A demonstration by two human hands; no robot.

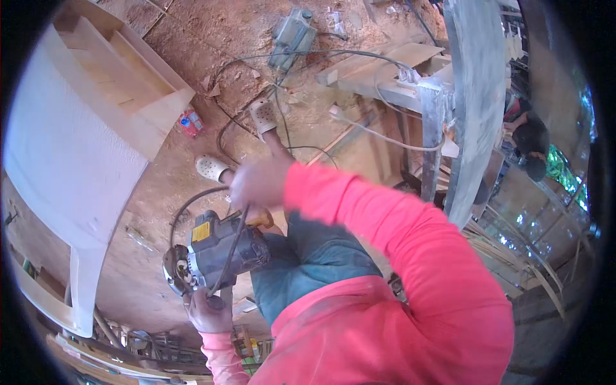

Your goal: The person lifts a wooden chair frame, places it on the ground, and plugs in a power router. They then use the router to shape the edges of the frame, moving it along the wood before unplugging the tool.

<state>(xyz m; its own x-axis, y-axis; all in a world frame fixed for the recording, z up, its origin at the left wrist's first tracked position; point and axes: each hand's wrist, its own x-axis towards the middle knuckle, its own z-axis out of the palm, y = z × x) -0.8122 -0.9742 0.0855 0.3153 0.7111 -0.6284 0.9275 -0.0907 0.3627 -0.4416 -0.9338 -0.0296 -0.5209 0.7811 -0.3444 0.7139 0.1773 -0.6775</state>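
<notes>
A dark corded power tool (pixel 234 247) with a yellow label and a round metal end rests against my legs; its exact kind I cannot make out. My left hand (pixel 208 311) is closed around its lower side near the metal end. Above the tool, my right hand (pixel 260 183) is bent inward and blurred by motion. A black power cord (pixel 231 256) runs from its fingers down across the housing toward my left hand. The right fingers look closed on this cord, though they are partly hidden. An orange-yellow part (pixel 262 220) shows just below my right hand.
A large pale curved wooden piece (pixel 77 167) stands at left. Cables cross the dirt floor (pixel 186 38) near my clogs (pixel 263 115). A grey-green machine (pixel 292 38) lies beyond. At right are a wooden frame (pixel 478 96) and another person (pixel 529 131).
</notes>
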